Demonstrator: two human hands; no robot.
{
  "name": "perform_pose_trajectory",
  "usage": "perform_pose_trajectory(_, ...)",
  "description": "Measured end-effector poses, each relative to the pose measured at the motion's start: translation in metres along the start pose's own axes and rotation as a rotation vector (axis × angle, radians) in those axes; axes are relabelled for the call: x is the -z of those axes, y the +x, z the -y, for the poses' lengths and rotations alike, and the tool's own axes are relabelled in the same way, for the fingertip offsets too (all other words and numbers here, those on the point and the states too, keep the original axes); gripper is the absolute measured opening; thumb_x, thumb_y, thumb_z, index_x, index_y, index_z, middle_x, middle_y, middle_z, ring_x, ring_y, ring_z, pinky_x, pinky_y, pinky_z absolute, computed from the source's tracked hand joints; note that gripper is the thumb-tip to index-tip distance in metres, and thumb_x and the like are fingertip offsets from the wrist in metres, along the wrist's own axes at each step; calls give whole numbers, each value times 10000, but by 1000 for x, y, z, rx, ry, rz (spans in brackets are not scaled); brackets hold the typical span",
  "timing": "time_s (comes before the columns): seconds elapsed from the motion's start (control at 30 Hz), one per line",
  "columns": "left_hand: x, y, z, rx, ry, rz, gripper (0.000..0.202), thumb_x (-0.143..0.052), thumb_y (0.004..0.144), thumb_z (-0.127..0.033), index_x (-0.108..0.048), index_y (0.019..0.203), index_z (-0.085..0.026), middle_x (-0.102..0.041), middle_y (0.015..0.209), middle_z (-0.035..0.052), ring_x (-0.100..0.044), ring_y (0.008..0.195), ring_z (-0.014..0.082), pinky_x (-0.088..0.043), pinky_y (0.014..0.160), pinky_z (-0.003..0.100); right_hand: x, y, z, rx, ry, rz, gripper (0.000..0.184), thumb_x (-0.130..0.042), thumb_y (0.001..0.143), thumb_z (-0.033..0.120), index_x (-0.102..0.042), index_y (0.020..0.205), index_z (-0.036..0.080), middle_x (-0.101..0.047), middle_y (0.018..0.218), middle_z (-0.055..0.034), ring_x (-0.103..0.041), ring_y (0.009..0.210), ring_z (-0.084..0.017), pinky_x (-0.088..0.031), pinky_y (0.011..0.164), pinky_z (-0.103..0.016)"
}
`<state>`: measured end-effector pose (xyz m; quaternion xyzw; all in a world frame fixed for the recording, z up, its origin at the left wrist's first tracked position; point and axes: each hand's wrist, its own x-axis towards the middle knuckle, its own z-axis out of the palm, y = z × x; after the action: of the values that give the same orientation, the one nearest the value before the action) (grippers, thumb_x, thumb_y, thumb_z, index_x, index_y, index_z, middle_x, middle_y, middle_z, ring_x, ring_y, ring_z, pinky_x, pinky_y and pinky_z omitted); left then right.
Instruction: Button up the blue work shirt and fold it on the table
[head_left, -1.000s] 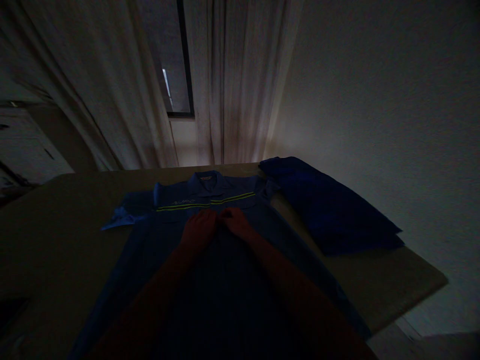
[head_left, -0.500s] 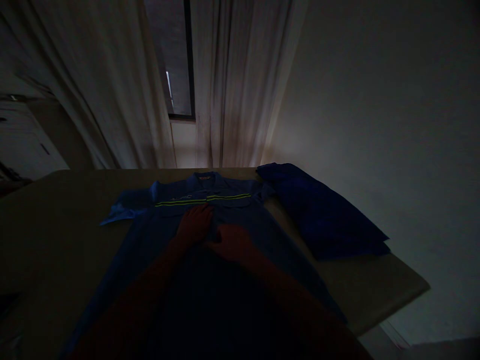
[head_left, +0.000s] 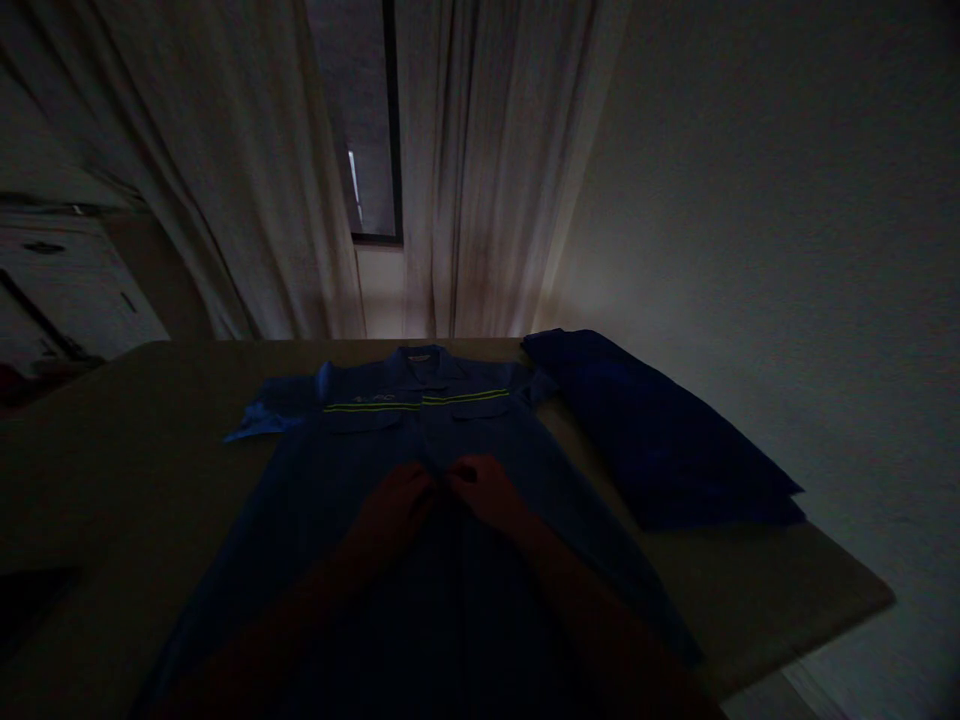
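A dark blue short-sleeved work shirt point(head_left: 360, 450) lies spread out, front side up, with its collar at the far end and a yellow-green stripe across the chest. Below the chest pockets, my left hand point(head_left: 409, 495) is closed in a pinch on the front edge of the shirt. Close beside it, my right hand point(head_left: 484, 488) also pinches the cloth at the front opening, thumb and forefinger curled together. It is too dark to make out any button between the fingertips.
The shirt lies on a brownish table point(head_left: 97, 440). A folded dark blue garment point(head_left: 652, 430) rests at the right, near the pale wall point(head_left: 765, 250). Curtains point(head_left: 502, 180) hang behind the table, and a dark flat object point(head_left: 34, 595) shows at the left edge.
My left hand has come down from the chest stripe to the front opening, and its fingers have closed. My right hand stays near the opening, now beside it. The view has shifted slightly left.
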<state>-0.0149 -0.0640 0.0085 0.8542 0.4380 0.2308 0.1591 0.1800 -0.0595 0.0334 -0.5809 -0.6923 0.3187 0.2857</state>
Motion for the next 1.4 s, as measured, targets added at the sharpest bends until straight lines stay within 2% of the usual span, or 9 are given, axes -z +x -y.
perform_pose_trajectory(0.1,3,2,-1,90,-79,10,154,-509,982,-246,-660,948,-248,-688,1028,43,-643,979,201,-499,903,340,0,-3,0,39,30,35,131,-758,839,260,-791,944,190,-782,866,-18,-698,792,-175,-477,703,-253)
perform_pose_trajectory(0.27,6,6,10,98,-187,30,153,-562,945,-259,-693,1022,-247,-691,1061,53,-654,983,203,-500,913,343,2,-5,0,52,-8,-21,134,-680,912,278,-790,915,202,-779,872,-20,-694,812,-167,-473,728,-255)
perform_pose_trajectory(0.47,4,3,14,218,-260,-25,106,-689,837,-295,-632,898,-231,-676,894,14,-634,815,195,-478,734,313,1,-7,0,76,-18,29,189,-763,790,165,-769,979,173,-764,839,-12,-679,765,-153,-454,689,-237)
perform_pose_trajectory(0.73,6,3,7,222,-449,45,144,-609,881,-297,-667,1002,-242,-736,943,9,-687,867,186,-498,785,304,-4,-8,1,101,-28,3,78,-708,871,219,-765,908,180,-762,815,-9,-671,737,-143,-442,670,-233)
perform_pose_trajectory(0.87,6,1,0,241,-345,0,96,-598,860,-215,-631,947,-238,-707,868,2,-664,789,178,-465,722,298,-9,-11,3,127,-62,14,135,-705,849,186,-773,965,178,-781,885,-29,-695,793,-153,-454,708,-237)
perform_pose_trajectory(1.03,4,-2,-6,191,-215,-56,165,-589,897,-201,-593,1057,-243,-702,963,16,-661,873,188,-461,780,307,-13,-14,7,114,-222,-30,173,-690,854,209,-776,1000,175,-784,960,-66,-698,859,-184,-450,757,-270)
perform_pose_trajectory(1.2,7,-3,-9,206,-163,-10,188,-574,888,-150,-663,1026,-240,-718,1000,27,-665,925,195,-461,819,312,-11,-15,10,128,-99,54,205,-585,950,233,-783,932,184,-779,860,-38,-690,765,-156,-448,706,-250)
perform_pose_trajectory(1.3,7,-3,-7,225,-95,-24,186,-581,862,-144,-693,983,-229,-717,974,39,-657,929,211,-465,836,327,-11,-13,8,113,-115,40,219,-578,930,157,-777,1016,188,-789,964,-49,-702,862,-166,-459,775,-254)
perform_pose_trajectory(1.4,6,-1,0,150,-64,-33,198,-584,844,-150,-720,966,-227,-709,992,49,-641,996,227,-460,907,345,-14,-9,4,125,-214,6,187,-646,887,159,-760,1030,196,-780,1010,-60,-693,920,-186,-453,808,-272)
